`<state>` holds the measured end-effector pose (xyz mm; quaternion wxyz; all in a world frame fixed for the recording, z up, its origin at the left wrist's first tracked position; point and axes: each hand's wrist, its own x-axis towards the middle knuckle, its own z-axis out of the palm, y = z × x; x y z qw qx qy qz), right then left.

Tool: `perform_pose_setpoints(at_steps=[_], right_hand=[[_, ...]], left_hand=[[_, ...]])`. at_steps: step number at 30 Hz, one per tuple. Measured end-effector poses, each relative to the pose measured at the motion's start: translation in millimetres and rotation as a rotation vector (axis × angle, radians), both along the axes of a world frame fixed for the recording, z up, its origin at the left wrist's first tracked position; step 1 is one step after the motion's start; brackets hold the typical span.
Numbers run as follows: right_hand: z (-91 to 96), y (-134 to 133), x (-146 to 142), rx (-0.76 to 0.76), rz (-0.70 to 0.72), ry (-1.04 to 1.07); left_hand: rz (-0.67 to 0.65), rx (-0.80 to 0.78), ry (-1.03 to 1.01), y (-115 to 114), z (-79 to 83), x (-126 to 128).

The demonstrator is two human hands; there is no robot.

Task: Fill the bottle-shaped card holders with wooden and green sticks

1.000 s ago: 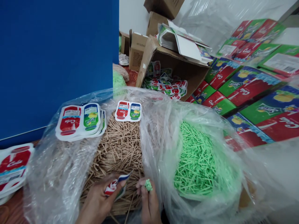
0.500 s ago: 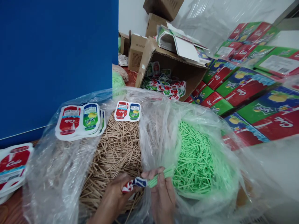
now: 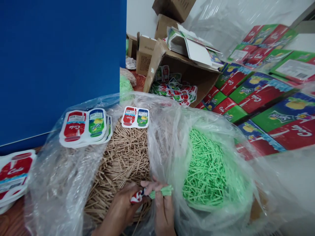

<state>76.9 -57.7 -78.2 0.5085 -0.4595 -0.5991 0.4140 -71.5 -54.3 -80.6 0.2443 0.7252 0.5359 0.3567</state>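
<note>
Low in the middle of the head view, my left hand [image 3: 120,205] is closed around a small red, white and blue printed packet [image 3: 136,197], seen nearly edge-on. Close beside it, my right hand [image 3: 163,209] pinches a bundle of thin green sticks [image 3: 166,190]. The bundle's left end meets the packet, and my fingers hide whether it goes inside. Beneath my hands lies a heap of brown sticks [image 3: 125,150] in a clear plastic bag. To the right, a second bag holds loose green sticks [image 3: 205,167].
A stack of Cola and Sprite packets [image 3: 85,127] and a single twin packet [image 3: 135,117] rest on the bags. More packets [image 3: 14,177] lie far left. Behind stand a carton [image 3: 189,65] of packets, printed boxes [image 3: 261,91] and a blue panel [image 3: 59,65].
My right hand has moved left with the green sticks, bringing them closer against the packet. My left hand has barely moved and keeps its hold.
</note>
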Motion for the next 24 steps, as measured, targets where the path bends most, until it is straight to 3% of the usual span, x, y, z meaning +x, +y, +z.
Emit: perform_pose_setpoints(at_steps=[3,7,11,14,18,21,24], right_hand=[[-0.3,0,-1,-0.081,0.046,0.031],[12.1,14,-4,-0.361,-0.001,0.24],[21.9,23,-4,-0.585,-0.008,0.387],[18.5,16,-2,-0.426,0.016,0.215],[9.5,3,3,-0.141,0.085,0.048],[10.8,-1,6,-0.16,0.17,0.035],[16.4,-4,7,-0.141,0.163,0.152]], left_hand=[[-0.002,-0.002,-0.002,-1,-6.8,0],[-0.062,0.029,-0.037,-5,-16.8,2],[-0.139,0.061,-0.071,-7,-12.9,2],[-0.126,0.001,-0.113,-4,-1.6,-1],[0.015,-0.243,-0.237,-4,11.4,-8],[-0.027,-0.31,-0.339,-5,16.0,-15],[-0.053,-0.27,-0.375,-7,19.3,-18]])
